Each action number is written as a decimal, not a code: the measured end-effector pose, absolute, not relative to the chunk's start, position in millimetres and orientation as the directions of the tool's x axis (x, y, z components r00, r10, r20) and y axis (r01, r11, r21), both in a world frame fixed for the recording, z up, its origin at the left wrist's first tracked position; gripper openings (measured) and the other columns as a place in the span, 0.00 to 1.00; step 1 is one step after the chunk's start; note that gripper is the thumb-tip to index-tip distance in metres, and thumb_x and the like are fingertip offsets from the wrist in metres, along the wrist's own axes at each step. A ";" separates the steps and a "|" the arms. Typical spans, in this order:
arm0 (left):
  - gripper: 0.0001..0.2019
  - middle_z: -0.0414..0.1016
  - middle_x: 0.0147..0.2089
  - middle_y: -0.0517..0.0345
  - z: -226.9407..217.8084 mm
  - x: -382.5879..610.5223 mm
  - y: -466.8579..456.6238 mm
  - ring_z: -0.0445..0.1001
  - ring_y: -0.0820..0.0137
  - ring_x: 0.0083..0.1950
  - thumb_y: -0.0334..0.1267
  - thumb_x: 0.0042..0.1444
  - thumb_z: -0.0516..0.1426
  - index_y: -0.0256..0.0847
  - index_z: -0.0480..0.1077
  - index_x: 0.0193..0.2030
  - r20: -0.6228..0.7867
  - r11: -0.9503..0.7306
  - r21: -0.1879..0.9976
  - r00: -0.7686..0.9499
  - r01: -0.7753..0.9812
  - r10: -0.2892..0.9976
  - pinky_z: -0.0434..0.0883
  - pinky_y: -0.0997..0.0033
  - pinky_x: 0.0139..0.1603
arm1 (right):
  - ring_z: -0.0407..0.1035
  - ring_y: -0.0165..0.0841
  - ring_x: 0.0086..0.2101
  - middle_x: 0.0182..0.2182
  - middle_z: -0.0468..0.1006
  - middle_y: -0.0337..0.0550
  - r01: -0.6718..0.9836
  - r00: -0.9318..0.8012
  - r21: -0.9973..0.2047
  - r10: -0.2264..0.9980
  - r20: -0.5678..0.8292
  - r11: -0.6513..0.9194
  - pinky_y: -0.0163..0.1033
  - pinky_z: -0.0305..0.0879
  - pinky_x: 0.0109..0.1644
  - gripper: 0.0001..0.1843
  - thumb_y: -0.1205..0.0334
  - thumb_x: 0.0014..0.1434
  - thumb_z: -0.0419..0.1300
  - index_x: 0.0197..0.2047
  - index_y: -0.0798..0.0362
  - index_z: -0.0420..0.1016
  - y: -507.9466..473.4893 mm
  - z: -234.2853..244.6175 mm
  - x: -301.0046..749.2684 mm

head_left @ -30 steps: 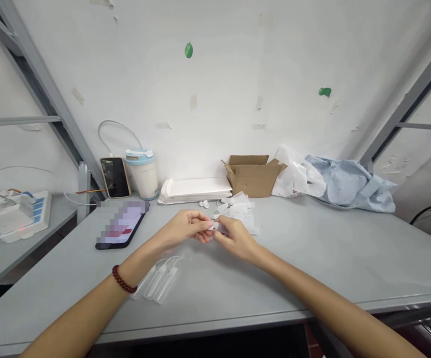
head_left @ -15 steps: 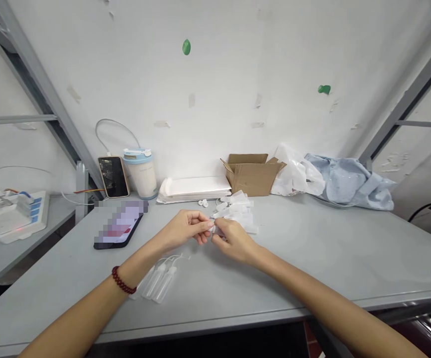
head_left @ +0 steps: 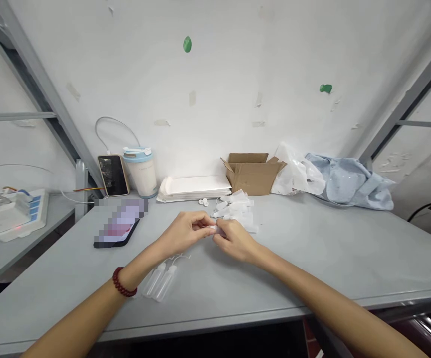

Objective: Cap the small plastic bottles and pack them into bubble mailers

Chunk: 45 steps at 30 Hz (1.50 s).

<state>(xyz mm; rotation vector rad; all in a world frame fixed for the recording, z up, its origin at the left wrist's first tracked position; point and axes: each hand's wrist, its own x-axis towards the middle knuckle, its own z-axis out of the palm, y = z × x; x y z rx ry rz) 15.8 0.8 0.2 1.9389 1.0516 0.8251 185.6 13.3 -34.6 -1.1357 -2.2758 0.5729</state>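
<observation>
Over the middle of the grey table (head_left: 312, 258), my left hand (head_left: 185, 231) and my right hand (head_left: 234, 238) meet fingertip to fingertip, both closed on one small clear plastic piece (head_left: 215, 228). Just behind them lies a pile of clear small bottles and white caps (head_left: 238, 211). Several finished dropper bottles (head_left: 161, 281) lie on the table under my left forearm, which has a dark red bead bracelet (head_left: 123, 284) at the wrist.
A phone (head_left: 120, 227) lies flat at the left; another phone (head_left: 113, 175) leans on the wall beside a blue-lidded white cup (head_left: 141, 171). Along the wall: stacked white sheets (head_left: 195, 187), a cardboard box (head_left: 252, 174), a plastic bag (head_left: 297, 174), blue cloth (head_left: 350, 181). A power strip (head_left: 14, 214) sits far left.
My hands stay together on the small piece; the left fingers have curled over it a little more. The view has shifted slightly.
</observation>
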 end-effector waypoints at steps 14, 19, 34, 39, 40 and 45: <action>0.06 0.78 0.34 0.56 -1.5 16.6 3.7 0.74 0.69 0.36 0.34 0.52 0.57 0.36 0.75 0.34 0.182 -0.382 0.826 0.447 0.414 0.876 0.69 0.73 0.38 | 0.49 0.24 0.21 0.18 0.57 0.32 0.610 -0.505 -0.575 0.826 0.248 0.546 0.32 0.43 0.25 0.11 0.67 0.52 0.49 0.22 0.52 0.49 13.6 -36.5 185.3; 0.08 0.77 0.36 0.54 -2.5 17.1 4.4 0.74 0.68 0.38 0.36 0.51 0.58 0.35 0.74 0.36 0.120 -0.297 0.883 0.436 0.364 0.892 0.70 0.70 0.40 | 0.52 0.25 0.21 0.19 0.60 0.34 0.604 -0.510 -0.575 0.822 0.254 0.552 0.32 0.44 0.26 0.10 0.66 0.53 0.49 0.23 0.52 0.52 13.7 -35.9 185.1; 0.06 0.75 0.34 0.58 -3.1 14.1 2.2 0.71 0.72 0.34 0.33 0.51 0.55 0.38 0.72 0.36 0.115 -0.357 0.829 0.495 0.430 0.861 0.67 0.74 0.34 | 0.53 0.25 0.21 0.19 0.60 0.34 0.612 -0.494 -0.618 0.849 0.189 0.494 0.32 0.45 0.25 0.10 0.65 0.52 0.51 0.23 0.52 0.53 6.4 -32.6 183.4; 0.10 0.76 0.35 0.57 1.6 11.3 4.7 0.73 0.70 0.35 0.37 0.51 0.57 0.38 0.71 0.40 0.034 -0.275 0.873 0.513 0.403 0.858 0.69 0.72 0.36 | 0.53 0.25 0.21 0.18 0.59 0.33 0.595 -0.485 -0.666 0.862 0.149 0.450 0.32 0.46 0.25 0.08 0.66 0.52 0.50 0.23 0.53 0.57 5.1 -27.8 182.9; 0.11 0.75 0.34 0.56 2.9 10.5 5.6 0.73 0.71 0.33 0.39 0.52 0.57 0.37 0.70 0.40 -0.002 -0.232 0.890 0.514 0.392 0.858 0.70 0.72 0.36 | 0.53 0.25 0.21 0.18 0.59 0.33 0.593 -0.482 -0.667 0.862 0.156 0.452 0.32 0.46 0.25 0.07 0.67 0.52 0.50 0.23 0.53 0.57 4.7 -26.7 182.5; 0.18 0.71 0.22 0.57 5.7 10.5 5.2 0.70 0.72 0.21 0.49 0.56 0.51 0.35 0.67 0.27 -0.186 -0.056 0.896 0.488 0.440 0.852 0.67 0.74 0.21 | 0.51 0.24 0.20 0.17 0.57 0.31 0.598 -0.472 -0.642 0.858 0.202 0.479 0.32 0.45 0.24 0.10 0.70 0.50 0.50 0.21 0.52 0.52 3.6 -26.0 181.7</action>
